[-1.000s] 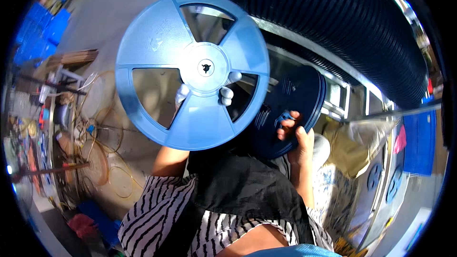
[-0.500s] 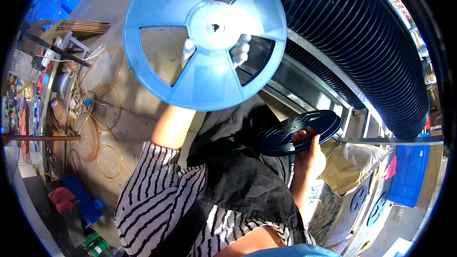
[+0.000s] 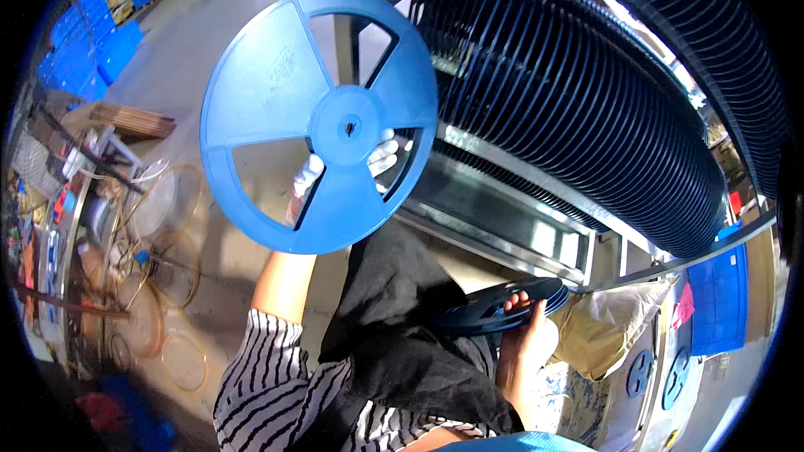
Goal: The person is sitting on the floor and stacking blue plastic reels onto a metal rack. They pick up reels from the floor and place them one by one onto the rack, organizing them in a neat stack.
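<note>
Bright daylight from the upper right, glare there, strong fisheye bending, black rim corners.

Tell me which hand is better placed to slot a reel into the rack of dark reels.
Probably left. The left hand holds the light blue reel raised, beside the rack of dark reels. The right hand holds dark reels low, under the rack.

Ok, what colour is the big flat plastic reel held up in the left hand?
Bright blue; the large round plastic reel shows clearly in the head view.
</note>
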A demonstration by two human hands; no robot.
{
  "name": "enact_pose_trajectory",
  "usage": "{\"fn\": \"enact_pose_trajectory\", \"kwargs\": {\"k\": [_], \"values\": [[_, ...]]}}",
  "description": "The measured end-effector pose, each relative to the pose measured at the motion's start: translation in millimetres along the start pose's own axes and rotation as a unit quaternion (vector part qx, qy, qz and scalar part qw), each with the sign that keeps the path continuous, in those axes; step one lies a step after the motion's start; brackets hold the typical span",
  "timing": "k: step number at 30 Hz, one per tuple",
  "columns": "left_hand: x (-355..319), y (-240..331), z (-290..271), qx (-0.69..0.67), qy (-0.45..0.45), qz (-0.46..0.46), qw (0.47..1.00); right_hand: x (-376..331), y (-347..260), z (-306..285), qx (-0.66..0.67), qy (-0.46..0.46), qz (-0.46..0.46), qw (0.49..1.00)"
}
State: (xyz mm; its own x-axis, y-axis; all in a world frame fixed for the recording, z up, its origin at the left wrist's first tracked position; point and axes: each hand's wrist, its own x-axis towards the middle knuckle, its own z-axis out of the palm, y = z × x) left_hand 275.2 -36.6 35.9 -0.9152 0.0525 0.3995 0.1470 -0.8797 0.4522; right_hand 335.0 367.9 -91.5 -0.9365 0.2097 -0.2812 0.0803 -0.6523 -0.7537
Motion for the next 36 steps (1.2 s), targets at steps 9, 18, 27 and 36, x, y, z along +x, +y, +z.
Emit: {"fn": "enact_pose_trajectory", "kwargs": {"k": [9, 18, 27, 36], "values": [[99, -1, 29, 0.248, 0.011, -0.017, 0.969, 4, -1, 11, 0.0, 0.057, 0.014, 0.998], [212, -34, -12, 0.237, -0.02, -0.052, 0.97, -4, -9, 27, -0.029, 0.082, 0.028, 0.996], [263, -57, -57, 0.326, -0.068, -0.021, 0.943, -5, -6, 53, -0.068, 0.092, 0.034, 0.993], [296, -110, -125, 0.48, -0.086, -0.014, 0.873, -13, -4, 54, -0.122, 0.037, 0.029, 0.991]]}}
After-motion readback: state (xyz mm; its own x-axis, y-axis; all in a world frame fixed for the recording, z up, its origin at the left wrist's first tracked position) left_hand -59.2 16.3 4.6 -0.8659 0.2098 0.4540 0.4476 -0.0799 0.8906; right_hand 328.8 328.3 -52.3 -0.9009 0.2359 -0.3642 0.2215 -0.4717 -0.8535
